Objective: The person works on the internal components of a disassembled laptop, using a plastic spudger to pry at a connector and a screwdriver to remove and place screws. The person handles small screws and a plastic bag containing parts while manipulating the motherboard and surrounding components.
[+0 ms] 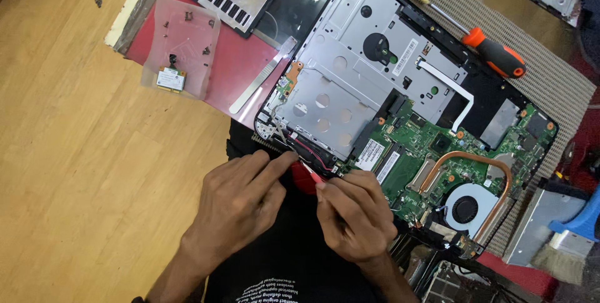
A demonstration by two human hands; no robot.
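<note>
In the lower middle of the frame my left hand [240, 200] and my right hand [353, 215] meet at the near corner of an opened laptop [400, 90], which lies slanted from the upper middle to the right side. The grip of my left hand is narrow: thumb and forefinger are pinched together at the corner, where a bundle of red and black wires [306, 153] runs along the edge of the grey metal plate [331, 84]. My right hand also has a tight grip, and it holds a small red tool [306, 175] whose tip points at the same corner; I cannot tell what kind of tool it is, because my fingers cover most of it. To the right of my hands the green circuit board [437, 153] is bare, with a copper pipe [469, 159] bent around toward a round fan [465, 209]. In the upper right a screwdriver with an orange and black handle [494, 53] lies on a ribbed mat [550, 84]. In the upper left a clear plastic bag [184, 43] with small screws and a little card lies on a red sheet [231, 71], beside the wooden floor [75, 153].
</note>
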